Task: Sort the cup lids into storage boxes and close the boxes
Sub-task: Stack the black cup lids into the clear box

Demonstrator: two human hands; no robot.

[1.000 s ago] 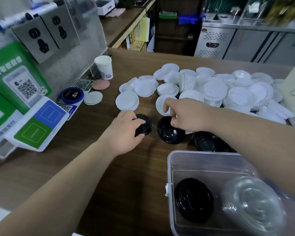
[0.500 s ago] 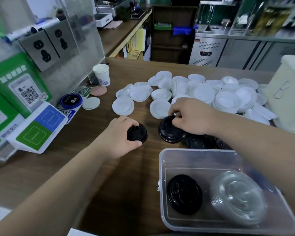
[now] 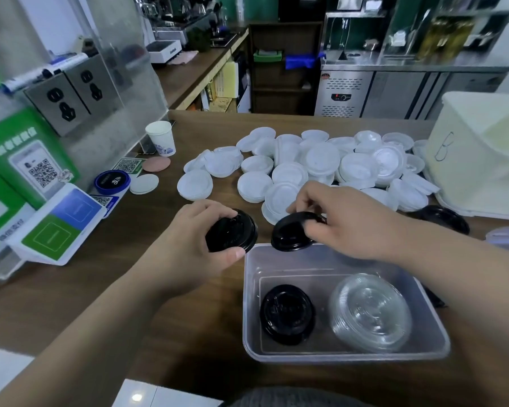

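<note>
— Cup lids point(image 3: 321, 163), the white ones: where are they?
— Heaped across the upper middle of the frame on the wooden table point(image 3: 130, 289), running up to a white bin point(image 3: 476, 154) marked B at the upper right.
— And the hands?
— The left hand point(image 3: 185, 245), centre left, grips a black lid point(image 3: 232, 235), fingers curled over its far rim and thumb under the near edge, just left of the clear box point(image 3: 335, 355). The right hand point(image 3: 344, 221), at centre, pinches a second black lid point(image 3: 291, 233) by its far edge. That lid is tilted, with its low edge over the box's far rim.
— What's in the box?
— It stands open at the lower right. A stack of black lids point(image 3: 287, 314) sits on its left side and a stack of clear lids point(image 3: 370, 317) on its right.
— Anything else?
— A third black lid point(image 3: 444, 218) lies right of centre, below the bin. A paper cup point(image 3: 160, 138) stands at the upper left.
</note>
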